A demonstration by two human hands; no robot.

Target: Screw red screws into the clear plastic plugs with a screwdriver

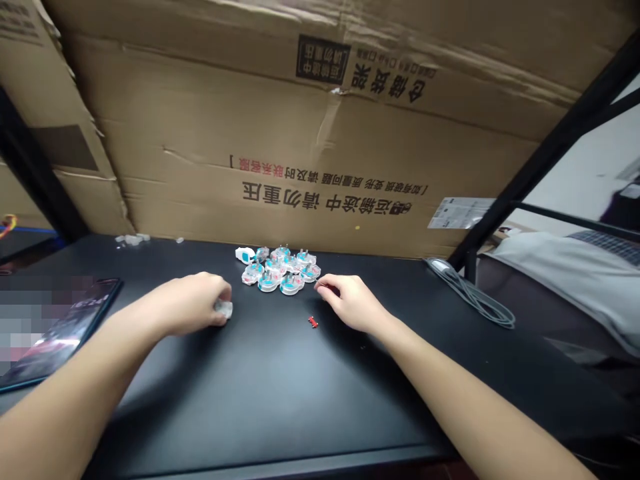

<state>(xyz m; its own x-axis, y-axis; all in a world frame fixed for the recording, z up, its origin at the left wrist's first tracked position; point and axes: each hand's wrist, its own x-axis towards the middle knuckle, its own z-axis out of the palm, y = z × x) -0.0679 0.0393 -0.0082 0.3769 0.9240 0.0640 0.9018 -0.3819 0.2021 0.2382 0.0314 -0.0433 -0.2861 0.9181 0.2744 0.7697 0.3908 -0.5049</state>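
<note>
Curling our left hand over a small clear plastic piece, we keep the fingers bent down around it, and the piece sits at the fingertips, touching the black desk. It looks held, though the fingers hide most of it. Our right hand is half open and has hold of nothing we can see, its index fingertip just beside a tight cluster of clear plastic plug housings with teal cores and metal pins.

The cluster lies between our hands, toward the back of the desk, with a white-and-teal plug part at its left end. A small red part lies on the desk just below our right fingers. Small white fragments sit along the back edge, further left.

To the left, a tablet with a pixelated screen lies flat on the desk. To the right, a white mouse trails a coiled gray cable. Behind everything, a large cardboard box with upside-down Chinese lettering stands against the desk, beside a black metal frame.
</note>
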